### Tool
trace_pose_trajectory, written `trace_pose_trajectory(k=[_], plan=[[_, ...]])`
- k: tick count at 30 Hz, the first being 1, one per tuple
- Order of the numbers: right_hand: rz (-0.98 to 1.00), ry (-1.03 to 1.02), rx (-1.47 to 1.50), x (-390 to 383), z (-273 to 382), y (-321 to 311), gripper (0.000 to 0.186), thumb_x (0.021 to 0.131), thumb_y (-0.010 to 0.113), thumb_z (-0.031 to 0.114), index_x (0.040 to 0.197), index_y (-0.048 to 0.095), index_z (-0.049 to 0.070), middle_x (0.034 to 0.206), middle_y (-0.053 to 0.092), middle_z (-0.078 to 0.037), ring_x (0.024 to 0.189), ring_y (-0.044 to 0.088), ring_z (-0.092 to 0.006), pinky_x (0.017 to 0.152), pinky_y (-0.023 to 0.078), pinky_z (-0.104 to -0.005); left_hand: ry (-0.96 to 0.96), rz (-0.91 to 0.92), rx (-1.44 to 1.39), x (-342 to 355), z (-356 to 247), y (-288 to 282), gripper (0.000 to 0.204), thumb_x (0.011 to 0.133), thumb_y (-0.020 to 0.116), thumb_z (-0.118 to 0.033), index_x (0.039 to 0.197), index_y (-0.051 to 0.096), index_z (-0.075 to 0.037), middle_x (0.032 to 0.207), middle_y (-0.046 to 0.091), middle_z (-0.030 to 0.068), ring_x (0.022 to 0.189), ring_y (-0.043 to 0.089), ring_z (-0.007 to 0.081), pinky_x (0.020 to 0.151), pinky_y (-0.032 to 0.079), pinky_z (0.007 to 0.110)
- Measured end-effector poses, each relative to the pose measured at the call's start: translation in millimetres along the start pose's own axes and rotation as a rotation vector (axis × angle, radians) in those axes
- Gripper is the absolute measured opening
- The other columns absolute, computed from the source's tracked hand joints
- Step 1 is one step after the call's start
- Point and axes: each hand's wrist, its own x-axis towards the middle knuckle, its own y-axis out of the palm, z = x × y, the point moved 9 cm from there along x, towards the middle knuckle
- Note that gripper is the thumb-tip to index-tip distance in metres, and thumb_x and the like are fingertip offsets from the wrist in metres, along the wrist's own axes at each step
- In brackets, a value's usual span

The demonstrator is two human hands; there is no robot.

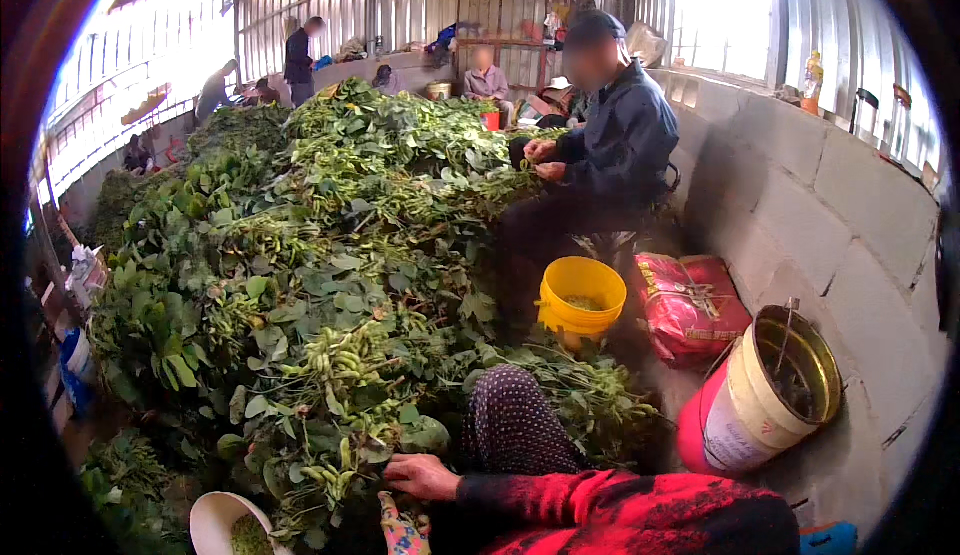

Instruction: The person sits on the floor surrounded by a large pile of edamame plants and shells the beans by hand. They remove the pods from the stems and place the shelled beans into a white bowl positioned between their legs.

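At the bottom centre, my right hand (422, 477), bare below a red and black sleeve, has its fingers bent onto a bunch of leafy plants with green pods (335, 475); what they grip is hidden among the leaves. Just below it, my left hand (405, 527), in a floral glove, is partly cut off by the lower edge, its fingers at the same plants, their hold unclear. A white bucket (215, 515) holding green pods stands left of my hands. The large heap of plants (300, 245) rises in front of me.
A seated co-worker (610, 135) in dark clothes handles pods at the right. Beside the block wall (840, 215) are a yellow bucket (555, 315), a red sack (690, 305) and a pink and white bucket (730, 415). Several other people (300, 65) are around the heap's far side. A dotted-cloth knee (510, 425) is before me.
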Motion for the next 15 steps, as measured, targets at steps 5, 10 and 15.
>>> trace_pose_trajectory(k=[5,10,15], plan=[[0.085,-0.017,0.025,-16.2,12.3,-3.9,0.012,0.074,0.056,0.013,0.084,0.053,0.007,0.079,0.046,-0.008,0.071,0.051,-0.0292,0.057,0.041,-0.036,-0.015,0.006,-0.019,3.9,-2.5,-0.9,0.029,0.083,0.04,-0.02,0.102,0.05,0.0,0.097,0.053,0.0108,0.084,0.051,0.0188,0.069,0.043,0.03],[-0.034,-0.01,0.198,-25.3,5.2,-13.0,0.016,0.074,0.058,0.011,0.086,0.053,0.002,0.084,0.049,-0.01,0.073,0.053,-0.0259,0.06,0.043,-0.0319,-0.037,-0.006,-0.015,7.3,-4.9,-3.4,0.029,0.083,0.04,-0.02,0.102,0.05,-0.001,0.096,0.053,0.0107,0.083,0.051,0.0188,0.068,0.043,0.03],[-0.026,0.051,0.183,-23.3,-3.5,-13.2,0.015,0.074,0.058,0.01,0.085,0.054,0.0,0.079,0.05,-0.011,0.071,0.053,-0.0249,0.06,0.043,-0.0315,-0.045,-0.015,-0.016,7.5,-8.0,-9.0,0.029,0.083,0.04,-0.02,0.102,0.05,-0.001,0.096,0.053,0.0106,0.082,0.051,0.0187,0.067,0.043,0.03]])
